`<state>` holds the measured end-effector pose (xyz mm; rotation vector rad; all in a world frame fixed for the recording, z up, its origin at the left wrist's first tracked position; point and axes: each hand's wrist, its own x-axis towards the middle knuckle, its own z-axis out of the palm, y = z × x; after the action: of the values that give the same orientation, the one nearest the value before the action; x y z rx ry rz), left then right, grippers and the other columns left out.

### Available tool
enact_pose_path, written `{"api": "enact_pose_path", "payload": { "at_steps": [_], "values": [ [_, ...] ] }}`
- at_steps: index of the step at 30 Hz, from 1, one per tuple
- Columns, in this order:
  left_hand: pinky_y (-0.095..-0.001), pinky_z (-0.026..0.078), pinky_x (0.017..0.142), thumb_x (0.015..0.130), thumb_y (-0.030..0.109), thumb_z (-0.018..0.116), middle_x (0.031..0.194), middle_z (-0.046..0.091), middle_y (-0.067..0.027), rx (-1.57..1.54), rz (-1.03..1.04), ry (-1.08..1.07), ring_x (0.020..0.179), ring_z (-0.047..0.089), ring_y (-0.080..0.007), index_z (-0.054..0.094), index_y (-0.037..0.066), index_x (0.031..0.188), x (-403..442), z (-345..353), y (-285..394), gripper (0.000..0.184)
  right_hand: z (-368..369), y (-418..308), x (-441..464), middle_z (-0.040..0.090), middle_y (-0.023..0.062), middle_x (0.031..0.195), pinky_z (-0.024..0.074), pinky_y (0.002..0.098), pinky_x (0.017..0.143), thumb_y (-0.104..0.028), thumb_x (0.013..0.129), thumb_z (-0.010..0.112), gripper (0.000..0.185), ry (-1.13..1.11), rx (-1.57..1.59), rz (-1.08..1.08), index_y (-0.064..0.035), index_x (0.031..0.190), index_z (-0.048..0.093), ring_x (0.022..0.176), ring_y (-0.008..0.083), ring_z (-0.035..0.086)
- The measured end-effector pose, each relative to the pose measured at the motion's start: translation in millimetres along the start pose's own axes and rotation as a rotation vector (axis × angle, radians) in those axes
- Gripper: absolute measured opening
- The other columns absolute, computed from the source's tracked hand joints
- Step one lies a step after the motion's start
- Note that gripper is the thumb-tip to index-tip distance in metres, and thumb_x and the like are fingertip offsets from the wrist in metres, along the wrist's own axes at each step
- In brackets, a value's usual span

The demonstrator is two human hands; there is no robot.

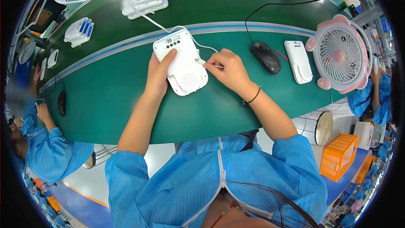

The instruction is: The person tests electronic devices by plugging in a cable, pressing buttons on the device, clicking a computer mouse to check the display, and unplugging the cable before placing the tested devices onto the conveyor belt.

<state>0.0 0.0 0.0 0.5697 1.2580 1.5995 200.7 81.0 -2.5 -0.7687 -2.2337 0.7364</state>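
Observation:
My left hand (159, 72) grips the left side of a white device (182, 57), its thumb on the face near a label and dark round spots. A round speaker grille shows at the device's near end. At the device's right edge, my right hand (230, 69) pinches a thin white cable, whose plug (200, 61) lies against that edge. Whether the plug is inserted I cannot tell. A second white cable (193, 38) loops behind the device. To the right are a black mouse (265, 57) and another white device (298, 62) with a grille.
A pink and white fan (341, 55) stands at the right. White devices are stacked (145, 0) at the back, with others (79, 31) further left. A co-worker (50, 147) in blue sits at the left, near another mouse (62, 103). An orange crate (338, 157) is on the floor.

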Motion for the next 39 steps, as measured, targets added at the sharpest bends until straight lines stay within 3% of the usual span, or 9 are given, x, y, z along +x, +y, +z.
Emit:
{"api": "enact_pose_path", "payload": {
  "at_steps": [8, 11, 16, 22, 39],
  "values": [
    [-0.0338, 0.053, 0.087, 0.08, 0.008, 0.075, 0.114, 0.064, -0.0155, -0.06, 0.006, 0.013, 0.102, 0.065, -0.0231, 0.05, -0.004, 0.122, -5, 12, -7, 0.051, 1, 3, -9, 0.058, 0.0057, 0.057, 0.0449, 0.037, 0.053, -0.017, 0.074, 0.076, 0.016, 0.076, -0.085, 0.011, -0.0063, 0.067, 0.066, 0.06, 0.0224, 0.055],
    [-0.0332, 0.053, 0.086, 0.08, 0.007, 0.075, 0.112, 0.064, -0.0151, -0.021, 0.029, 0.054, 0.101, 0.065, -0.0229, 0.052, -0.004, 0.121, -9, 11, -15, 0.048, 4, 0, -11, 0.059, 0.006, 0.062, 0.0452, 0.036, 0.056, -0.015, 0.073, 0.077, 0.014, 0.047, -0.061, 0.059, -0.0057, 0.07, 0.067, 0.063, 0.0232, 0.055],
    [-0.0312, 0.054, 0.082, 0.082, 0.003, 0.072, 0.109, 0.065, -0.0137, -0.087, 0.065, 0.068, 0.097, 0.066, -0.0204, 0.054, -0.003, 0.118, -17, 23, -18, 0.041, 8, 7, -8, 0.06, 0.0074, 0.075, 0.0451, 0.0348, 0.062, -0.005, 0.07, 0.077, 0.013, 0.213, 0.076, -0.04, -0.0021, 0.076, 0.066, 0.07, 0.0245, 0.055],
    [-0.0339, 0.053, 0.088, 0.084, 0.006, 0.07, 0.113, 0.063, -0.0147, -0.058, 0.121, 0.08, 0.102, 0.064, -0.0217, 0.048, -0.004, 0.122, -14, 21, -25, 0.045, 11, 6, -11, 0.06, 0.0082, 0.077, 0.0461, 0.0335, 0.063, 0.002, 0.071, 0.074, 0.014, 0.177, 0.092, -0.1, -0.0005, 0.083, 0.069, 0.073, 0.0251, 0.056],
    [-0.0345, 0.054, 0.087, 0.084, 0.01, 0.072, 0.113, 0.064, -0.0149, 0.084, 0.083, -0.068, 0.101, 0.065, -0.0219, 0.049, -0.005, 0.121, -2, 21, -16, 0.046, 15, 14, -8, 0.06, 0.008, 0.075, 0.0456, 0.0351, 0.067, 0.002, 0.071, 0.072, 0.009, 0.212, 0.127, 0.002, -0.0005, 0.077, 0.065, 0.072, 0.0253, 0.054]
  ]
}}
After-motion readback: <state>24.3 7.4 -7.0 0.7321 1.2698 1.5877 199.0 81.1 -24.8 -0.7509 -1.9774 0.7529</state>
